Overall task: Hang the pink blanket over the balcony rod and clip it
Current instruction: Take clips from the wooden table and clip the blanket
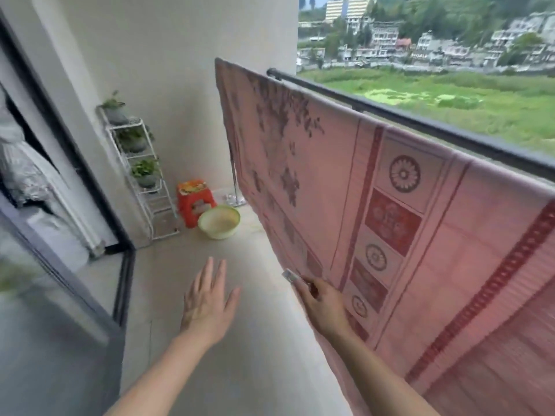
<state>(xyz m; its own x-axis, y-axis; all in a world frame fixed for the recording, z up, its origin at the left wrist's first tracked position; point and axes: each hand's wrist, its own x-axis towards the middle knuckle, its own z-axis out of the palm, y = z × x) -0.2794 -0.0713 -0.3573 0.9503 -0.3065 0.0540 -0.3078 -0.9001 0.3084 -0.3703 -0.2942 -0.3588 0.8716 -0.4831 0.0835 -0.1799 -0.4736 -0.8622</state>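
The pink blanket (336, 187), patterned with dark flowers and red squares, hangs draped over the rod along the balcony's right side; its near face drops almost to the floor. The black balcony rail (420, 121) runs just behind its top edge. My right hand (321, 304) is beside the blanket's lower part, fingers closed on a small pale clip (290, 276) whose tip sticks out above the fingers. My left hand (207, 298) hovers over the floor to the left, palm down, fingers spread, holding nothing.
A green basin (218, 221) and an orange stool (195, 201) stand on the floor at the far end. A white plant rack (141, 172) with potted plants stands against the back wall. A dark sliding door frame (120, 265) lines the left side.
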